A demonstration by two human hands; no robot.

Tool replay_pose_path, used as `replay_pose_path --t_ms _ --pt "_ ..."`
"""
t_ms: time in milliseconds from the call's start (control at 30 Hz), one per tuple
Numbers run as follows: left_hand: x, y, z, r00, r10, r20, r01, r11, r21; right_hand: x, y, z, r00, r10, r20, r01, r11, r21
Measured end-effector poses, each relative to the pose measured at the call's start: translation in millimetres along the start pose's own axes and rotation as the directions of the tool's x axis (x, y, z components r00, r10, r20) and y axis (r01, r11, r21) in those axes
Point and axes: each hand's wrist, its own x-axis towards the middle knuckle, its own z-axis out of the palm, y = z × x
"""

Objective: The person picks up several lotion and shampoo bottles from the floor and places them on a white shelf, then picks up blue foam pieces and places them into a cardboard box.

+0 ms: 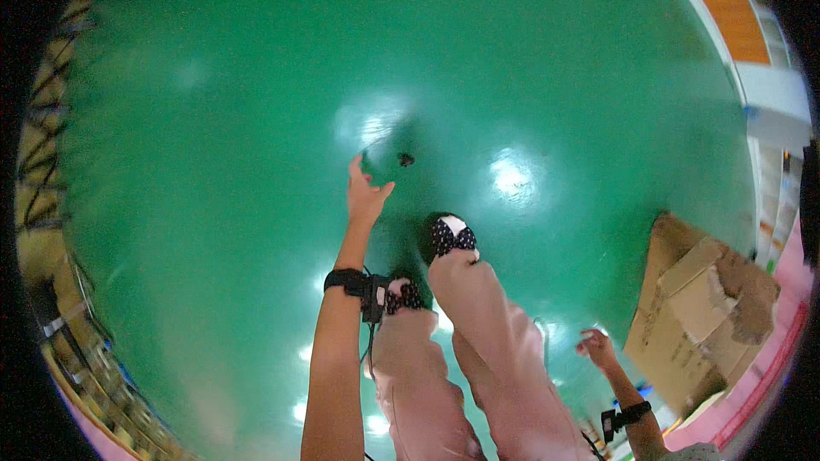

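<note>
My left hand (367, 196) reaches forward over the green floor (282, 77), with its thumb and fingers apart and nothing between them. Just beyond its fingertips, slightly to the right, is a small dark, uneven object (406, 159). Its kind is too small to make out, and I cannot tell whether it touches the floor. Low on the right, my right hand (595, 348) hangs away from my leg with loosely bent fingers and nothing visible in them. Each wrist wears a black strap with a small device, the left one (372, 297) trailing a cable.
My feet, in dark shoes with spotted bows (453, 237), stand behind the dark object. Flattened brown cardboard (683, 307) leans at the right, near a pink-edged wall. Dark metal racks (47, 137) line the left rim, and white and orange furniture (735, 26) stands at the far right.
</note>
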Motion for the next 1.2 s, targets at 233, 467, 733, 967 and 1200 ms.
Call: replay_pose_path --t_ms 233,467,733,967,1200 --pt "32 -9 2 0.882 0.178 0.436 -0.446 0.610 0.654 -24 -72 69 0.981 -0.023 0.193 -0.103 0.779 0.618" --pt "-123 208 -77 0.807 0.160 0.569 -0.191 0.982 -0.005 -306 -94 7 0.995 -0.098 -0.029 0.102 0.974 0.201" --pt "-376 583 -114 0.515 0.177 0.838 -0.323 0.947 -0.001 -596 -42 58 0.904 0.129 -0.409 0.351 0.324 0.879" --pt "-564 602 60 0.087 -0.094 0.992 -0.087 0.991 0.102 -657 21 172 0.793 0.451 -0.410 0.358 0.201 0.912" --pt "-786 595 307 -0.023 -0.114 0.993 0.359 0.926 0.115 -665 143 196 0.691 0.650 -0.316 0.292 0.148 0.945"
